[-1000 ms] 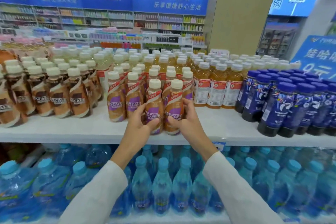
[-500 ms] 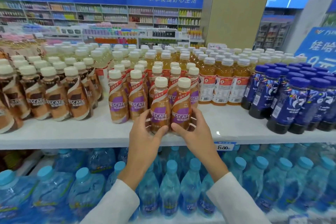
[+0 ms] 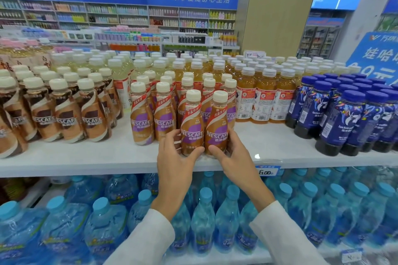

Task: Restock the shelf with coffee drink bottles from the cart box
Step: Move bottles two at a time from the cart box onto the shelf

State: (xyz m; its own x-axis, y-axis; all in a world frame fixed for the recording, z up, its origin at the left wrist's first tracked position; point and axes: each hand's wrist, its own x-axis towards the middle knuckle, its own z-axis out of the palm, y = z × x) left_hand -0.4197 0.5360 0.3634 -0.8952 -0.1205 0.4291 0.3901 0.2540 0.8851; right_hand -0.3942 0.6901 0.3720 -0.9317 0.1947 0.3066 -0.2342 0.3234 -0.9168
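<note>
Fingers [image 3: 169,138] of the left hand [image 3: 174,158] are curled round the left bottle [image 3: 192,123], thumb across its base. The right hand [image 3: 235,158] wraps the right bottle [image 3: 217,123] likewise. Both hands are clamped, one bottle each.

Both bottles stand upright and touching on the shelf [image 3: 86,158], up and left of the tag [image 3: 267,171], near the front edge. The purple-label coffee block [image 3: 142,121] stands further up-left of the tag, several rows deep.

Assessment: both bottles appear seated on the board, so placing this pair is judged all but done; release is outstanding. The pair sits forward of the block's front row, so a short push back may be needed to square it. Bare board shows just above the tag, so room remains for more stock. The cart box is not in view, so how much stock remains cannot be told. Water [image 3: 202,217] fills the tier below the tag.
</note>
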